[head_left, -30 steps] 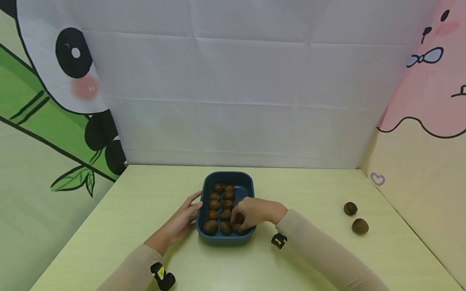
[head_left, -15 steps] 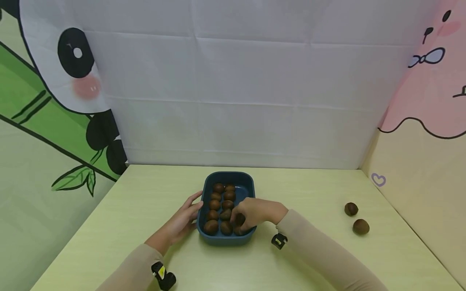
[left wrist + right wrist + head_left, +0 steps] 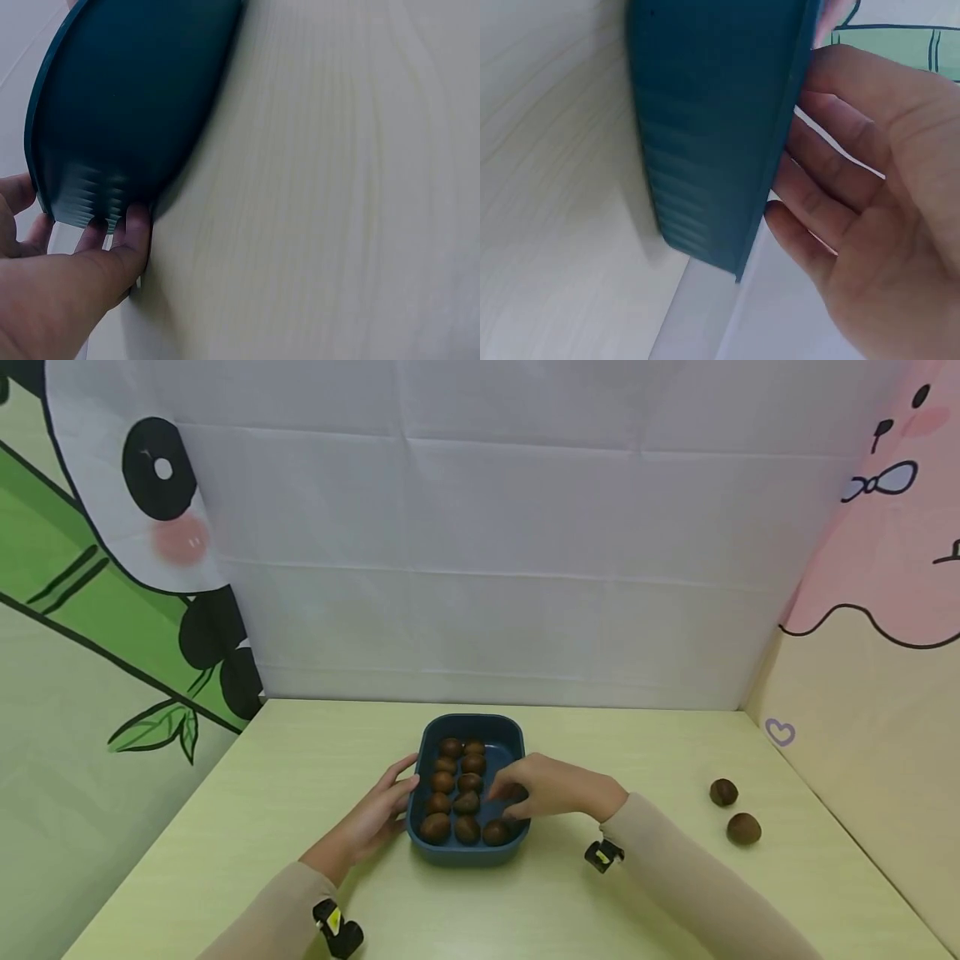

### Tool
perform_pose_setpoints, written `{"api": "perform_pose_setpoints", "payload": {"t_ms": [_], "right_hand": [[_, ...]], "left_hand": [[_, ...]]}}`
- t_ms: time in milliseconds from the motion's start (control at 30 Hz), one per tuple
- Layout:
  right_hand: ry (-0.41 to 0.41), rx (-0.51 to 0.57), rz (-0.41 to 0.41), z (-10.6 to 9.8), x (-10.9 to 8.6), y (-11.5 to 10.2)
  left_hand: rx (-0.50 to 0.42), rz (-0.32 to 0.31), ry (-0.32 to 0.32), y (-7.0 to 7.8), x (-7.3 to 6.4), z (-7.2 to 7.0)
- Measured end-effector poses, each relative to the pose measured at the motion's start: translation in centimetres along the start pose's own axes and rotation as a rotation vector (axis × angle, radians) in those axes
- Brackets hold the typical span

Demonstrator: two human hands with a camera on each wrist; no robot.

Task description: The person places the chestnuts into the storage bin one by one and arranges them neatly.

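Observation:
A dark blue plastic bin (image 3: pixel 469 857) holds rows of brown chestnuts (image 3: pixel 442 782). My left hand (image 3: pixel 375 818) rests against the bin's left side, and in the left wrist view its fingertips touch the ribbed wall. Over the right rim hangs my right hand (image 3: pixel 555 787), thumb and forefinger apart with no chestnut showing between them. Below its thumb lies a chestnut (image 3: pixel 496 832) in the near right corner. The right wrist view shows the right fingers (image 3: pixel 817 191) reaching over the rim, their tips partly hidden by the bin wall.
Two loose chestnuts, one farther back (image 3: pixel 723 792) and one nearer (image 3: pixel 744 828), lie on the pale wooden table (image 3: pixel 630 739) at the right. A white sheet (image 3: pixel 495 560) stands behind the table, with cartoon-printed panels at both sides.
My right hand has let go of a chestnut in the bin's near right corner and moved up and to the right, thumb and forefinger parting. The left hand stays on the bin.

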State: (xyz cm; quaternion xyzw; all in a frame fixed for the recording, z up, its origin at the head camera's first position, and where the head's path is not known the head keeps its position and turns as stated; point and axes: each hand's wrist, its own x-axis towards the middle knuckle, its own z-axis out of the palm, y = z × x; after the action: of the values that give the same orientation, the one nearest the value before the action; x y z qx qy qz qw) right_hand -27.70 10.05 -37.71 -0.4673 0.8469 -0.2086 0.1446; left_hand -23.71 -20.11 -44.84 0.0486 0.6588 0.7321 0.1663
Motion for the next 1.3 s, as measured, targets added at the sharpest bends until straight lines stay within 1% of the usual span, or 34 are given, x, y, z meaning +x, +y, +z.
{"api": "perform_pose_setpoints", "payload": {"t_ms": [233, 400, 567, 733, 867, 1000, 1133, 1233, 1300], "right_hand": [[0.105, 0.023, -0.004, -1.3, -2.7, 0.4], [0.131, 0.007, 0.061, -2.1, -5.6, 1.5], [0.156, -0.012, 0.153, -2.6, -9.5, 3.5], [0.215, -0.022, 0.23, -2.6, -14.2, 5.7], [0.267, -0.036, 0.273, -2.2, -18.0, 7.6], [0.319, -0.092, 0.352, -1.6, -21.5, 9.5], [0.358, -0.122, 0.446, -1.0, -24.4, 10.9], [0.373, -0.119, 0.486, -0.6, -26.0, 11.6], [0.365, -0.119, 0.502, -0.4, -26.8, 12.0]], "left_hand": [[0.0, 0.004, -0.008, 0.1, -0.2, 0.0], [-0.002, -0.001, 0.001, 0.0, -0.1, 0.0], [0.0, -0.004, 0.009, -0.1, 0.0, 0.0], [0.006, -0.001, 0.005, 0.0, 0.0, 0.0], [0.0, -0.011, 0.002, 0.0, 0.0, 0.1], [0.0, -0.012, 0.008, 0.1, 0.0, 0.1], [-0.002, -0.008, 0.006, 0.1, 0.0, 0.0], [-0.005, -0.011, 0.001, 0.1, 0.0, 0.0], [0.0, -0.012, 0.001, 0.1, 0.0, 0.0]]}}
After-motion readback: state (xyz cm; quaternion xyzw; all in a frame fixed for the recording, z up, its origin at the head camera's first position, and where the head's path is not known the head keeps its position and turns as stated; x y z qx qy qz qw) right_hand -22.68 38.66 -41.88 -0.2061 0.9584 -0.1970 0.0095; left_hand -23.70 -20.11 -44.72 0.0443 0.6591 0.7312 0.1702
